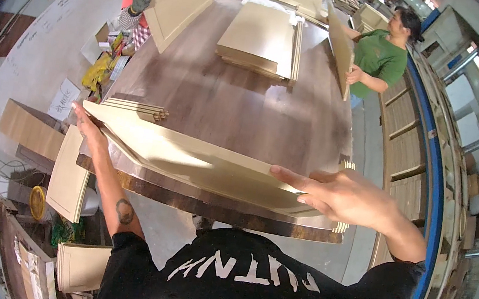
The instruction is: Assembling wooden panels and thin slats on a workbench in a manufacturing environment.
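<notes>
A long beige cabinet door panel (pixel 189 158) with a raised border stands tilted at the near edge of the table, between my two hands. Its left end is held by my left hand (pixel 85 122), the fingers pressed along the edge. Over the top edge at the right end lies my right hand (pixel 346 195), the index finger stretched out and the other fingers on the panel's face. Part of the right end is hidden behind that hand.
The brown table (pixel 200 83) bears a stack of beige panels (pixel 258 36) farther back. Thin strips (pixel 135 109) lie behind my left hand. Two people across the table each hold a panel, one beige panel (pixel 180 3) at left. Panels (pixel 67 177) lean beside the table's left side.
</notes>
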`<control>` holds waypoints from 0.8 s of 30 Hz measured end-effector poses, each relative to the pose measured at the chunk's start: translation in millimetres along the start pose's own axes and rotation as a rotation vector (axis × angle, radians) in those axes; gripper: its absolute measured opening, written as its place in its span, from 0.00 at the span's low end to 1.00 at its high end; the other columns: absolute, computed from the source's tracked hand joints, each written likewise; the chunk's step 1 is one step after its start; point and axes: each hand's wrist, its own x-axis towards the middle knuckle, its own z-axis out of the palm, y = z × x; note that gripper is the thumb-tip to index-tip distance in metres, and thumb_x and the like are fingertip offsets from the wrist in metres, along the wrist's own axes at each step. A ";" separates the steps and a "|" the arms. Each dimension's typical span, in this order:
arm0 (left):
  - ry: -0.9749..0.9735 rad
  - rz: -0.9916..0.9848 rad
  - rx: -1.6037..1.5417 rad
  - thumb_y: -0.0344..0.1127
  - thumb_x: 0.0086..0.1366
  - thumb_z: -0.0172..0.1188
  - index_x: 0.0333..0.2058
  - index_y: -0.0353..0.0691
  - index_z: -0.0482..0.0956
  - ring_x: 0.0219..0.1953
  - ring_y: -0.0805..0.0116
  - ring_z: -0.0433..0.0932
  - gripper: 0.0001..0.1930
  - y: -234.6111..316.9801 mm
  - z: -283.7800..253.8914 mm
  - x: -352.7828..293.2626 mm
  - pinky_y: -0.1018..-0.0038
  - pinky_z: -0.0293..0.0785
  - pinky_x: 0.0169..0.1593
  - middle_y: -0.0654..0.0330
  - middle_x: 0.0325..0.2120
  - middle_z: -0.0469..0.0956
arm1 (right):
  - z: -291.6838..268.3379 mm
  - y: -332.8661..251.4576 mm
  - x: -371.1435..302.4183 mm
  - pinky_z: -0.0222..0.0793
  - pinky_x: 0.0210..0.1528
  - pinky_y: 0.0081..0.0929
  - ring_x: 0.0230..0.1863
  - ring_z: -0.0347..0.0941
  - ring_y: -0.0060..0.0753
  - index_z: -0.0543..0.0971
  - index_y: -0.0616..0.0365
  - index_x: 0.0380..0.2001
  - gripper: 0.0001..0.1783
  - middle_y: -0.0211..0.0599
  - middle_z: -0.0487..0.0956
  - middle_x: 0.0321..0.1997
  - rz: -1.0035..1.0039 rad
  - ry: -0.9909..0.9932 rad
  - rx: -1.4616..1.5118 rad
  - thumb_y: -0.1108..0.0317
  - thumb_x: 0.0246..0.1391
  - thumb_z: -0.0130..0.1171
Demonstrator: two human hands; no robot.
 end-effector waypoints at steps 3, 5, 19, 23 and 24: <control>-0.014 -0.029 0.021 0.67 0.64 0.44 0.45 0.30 0.75 0.44 0.63 0.73 0.38 9.9 9.9 0.6 0.69 0.66 0.52 0.53 0.41 0.76 | -1.3 -1.1 3.3 0.69 0.15 0.25 0.12 0.66 0.21 0.52 0.32 0.68 0.41 0.30 0.70 0.20 0.044 -0.040 0.057 0.68 0.55 0.57; -0.049 -0.057 0.015 0.64 0.64 0.46 0.42 0.31 0.76 0.40 0.65 0.73 0.34 9.8 1.2 9.4 0.71 0.67 0.49 0.55 0.37 0.76 | 3.2 5.1 5.5 0.68 0.11 0.16 0.11 0.61 0.20 0.44 0.24 0.68 0.37 0.33 0.74 0.25 -0.060 0.012 0.054 0.62 0.62 0.48; 0.017 -0.024 0.089 0.64 0.65 0.39 0.41 0.29 0.75 0.38 0.58 0.75 0.36 12.1 21.8 1.9 0.68 0.72 0.44 0.49 0.36 0.75 | 12.7 23.0 9.2 0.67 0.15 0.29 0.11 0.65 0.28 0.52 0.34 0.68 0.36 0.33 0.71 0.16 -0.013 0.023 0.074 0.65 0.59 0.52; 0.074 0.055 0.134 0.70 0.65 0.28 0.46 0.29 0.72 0.45 0.55 0.74 0.44 1.7 20.1 -9.4 0.63 0.70 0.52 0.46 0.40 0.75 | 20.7 50.0 14.1 0.73 0.26 0.35 0.21 0.76 0.34 0.53 0.42 0.68 0.36 0.40 0.80 0.28 -0.044 0.068 0.179 0.66 0.59 0.54; 0.071 0.050 0.136 0.70 0.65 0.28 0.46 0.29 0.72 0.45 0.55 0.74 0.44 -2.2 23.0 -8.0 0.63 0.70 0.52 0.46 0.40 0.75 | 22.9 56.3 16.0 0.73 0.26 0.35 0.21 0.76 0.34 0.53 0.42 0.68 0.36 0.40 0.80 0.28 -0.039 0.065 0.182 0.66 0.59 0.54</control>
